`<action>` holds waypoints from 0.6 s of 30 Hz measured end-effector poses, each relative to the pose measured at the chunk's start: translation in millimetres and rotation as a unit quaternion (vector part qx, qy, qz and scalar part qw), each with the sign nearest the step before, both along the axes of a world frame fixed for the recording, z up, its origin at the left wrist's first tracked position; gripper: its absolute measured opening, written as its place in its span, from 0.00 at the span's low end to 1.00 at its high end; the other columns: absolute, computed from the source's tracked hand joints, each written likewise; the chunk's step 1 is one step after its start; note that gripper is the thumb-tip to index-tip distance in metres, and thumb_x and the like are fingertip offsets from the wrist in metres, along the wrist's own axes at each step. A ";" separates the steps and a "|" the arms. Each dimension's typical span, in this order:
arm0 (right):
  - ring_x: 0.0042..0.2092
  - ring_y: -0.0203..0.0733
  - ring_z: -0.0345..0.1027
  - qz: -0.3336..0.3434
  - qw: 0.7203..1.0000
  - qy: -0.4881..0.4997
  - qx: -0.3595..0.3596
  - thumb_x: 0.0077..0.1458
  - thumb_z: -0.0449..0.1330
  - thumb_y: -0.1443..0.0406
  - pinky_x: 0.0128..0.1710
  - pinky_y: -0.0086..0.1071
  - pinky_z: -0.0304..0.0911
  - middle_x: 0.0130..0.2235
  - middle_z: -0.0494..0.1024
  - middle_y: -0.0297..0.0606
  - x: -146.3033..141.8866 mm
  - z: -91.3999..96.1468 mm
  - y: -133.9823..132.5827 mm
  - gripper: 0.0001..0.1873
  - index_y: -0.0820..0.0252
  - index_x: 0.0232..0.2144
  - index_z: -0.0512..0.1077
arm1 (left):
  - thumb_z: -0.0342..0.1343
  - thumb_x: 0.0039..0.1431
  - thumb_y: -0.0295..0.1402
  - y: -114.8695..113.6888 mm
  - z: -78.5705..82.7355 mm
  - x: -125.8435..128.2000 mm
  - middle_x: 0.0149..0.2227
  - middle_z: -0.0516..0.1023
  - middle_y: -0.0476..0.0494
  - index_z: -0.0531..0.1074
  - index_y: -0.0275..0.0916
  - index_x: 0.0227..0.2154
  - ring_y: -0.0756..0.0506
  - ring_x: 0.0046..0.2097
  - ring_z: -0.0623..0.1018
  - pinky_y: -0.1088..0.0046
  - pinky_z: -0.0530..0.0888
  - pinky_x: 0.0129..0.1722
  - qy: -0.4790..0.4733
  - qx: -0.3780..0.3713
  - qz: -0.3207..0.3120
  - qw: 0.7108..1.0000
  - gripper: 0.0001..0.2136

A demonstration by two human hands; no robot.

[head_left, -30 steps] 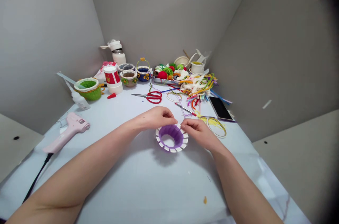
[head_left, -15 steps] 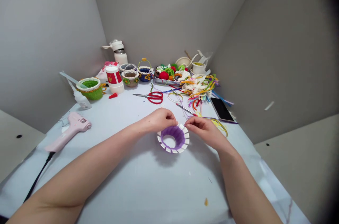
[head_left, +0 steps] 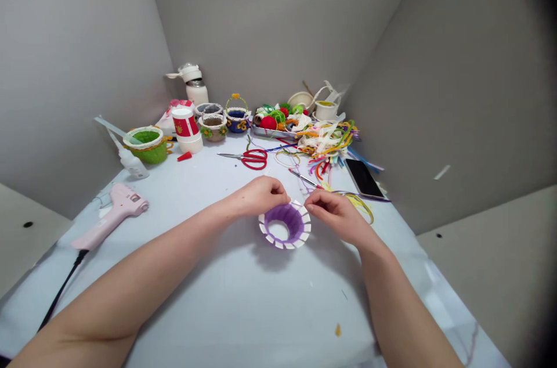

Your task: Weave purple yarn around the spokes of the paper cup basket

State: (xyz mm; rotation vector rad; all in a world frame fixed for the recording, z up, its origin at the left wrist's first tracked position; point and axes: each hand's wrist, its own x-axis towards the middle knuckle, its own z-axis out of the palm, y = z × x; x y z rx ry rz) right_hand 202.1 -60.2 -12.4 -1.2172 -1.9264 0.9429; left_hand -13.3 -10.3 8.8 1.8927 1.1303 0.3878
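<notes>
A small purple woven basket (head_left: 284,228) with white tabs round its rim is in front of me, its round opening towards me. My left hand (head_left: 266,196) is closed in a pinch on the far-left part of that rim. My right hand (head_left: 333,212) is also closed, its thumb and forefinger pressed together at the far-right side of the rim. What lies between those right fingertips is too small to make out. A thin purple yarn (head_left: 303,184) runs over the table just behind the right fingers.
Red-handled scissors (head_left: 255,159) and a thin red-ended pen-like tool (head_left: 307,179) lie beyond the basket. A pink glue gun (head_left: 113,214) is on the left, a phone (head_left: 364,178) on the right. Small baskets (head_left: 213,127), a white bottle (head_left: 188,131) and colourful cords (head_left: 328,141) stand behind.
My left fingertips have shifted slightly left along the rim, and the right fingertips have moved a little right. The basket has stayed nearly in place; the view has shifted slightly.
</notes>
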 end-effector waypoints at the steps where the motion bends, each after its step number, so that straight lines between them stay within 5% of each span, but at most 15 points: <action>1: 0.34 0.37 0.64 0.012 1.000 -0.004 -0.020 0.58 0.56 0.61 0.33 0.29 0.59 0.32 0.73 0.36 1.0 -1.0 0.5 0.09 0.60 0.31 0.72 | 0.53 0.49 0.39 0.2 -0.3 -0.3 0.30 0.78 0.46 0.75 0.34 0.29 0.48 0.32 0.74 0.75 0.68 0.31 -0.002 0.000 0.002 1.000 0.12; 7: 0.35 0.38 0.64 0.043 0.995 -0.006 -0.093 0.60 0.53 0.58 0.35 0.29 0.59 0.32 0.73 0.36 -0.9 2.7 -1.3 0.14 0.60 0.31 0.72 | 0.52 0.48 0.37 -1.1 2.8 -3.3 0.29 0.76 0.47 0.74 0.35 0.28 0.49 0.30 0.72 0.76 0.66 0.28 0.004 0.007 0.012 1.000 0.11; 18: 0.29 0.35 0.57 -0.015 0.998 -0.006 -0.059 0.57 0.54 0.59 0.29 0.28 0.54 0.25 0.65 0.32 -15.0 -1.0 -1.3 0.14 0.60 0.23 0.66 | 0.54 0.48 0.44 -4.6 14.6 -5.6 0.30 0.77 0.47 0.74 0.37 0.30 0.49 0.31 0.72 0.77 0.65 0.27 0.025 -0.006 -0.007 1.000 0.15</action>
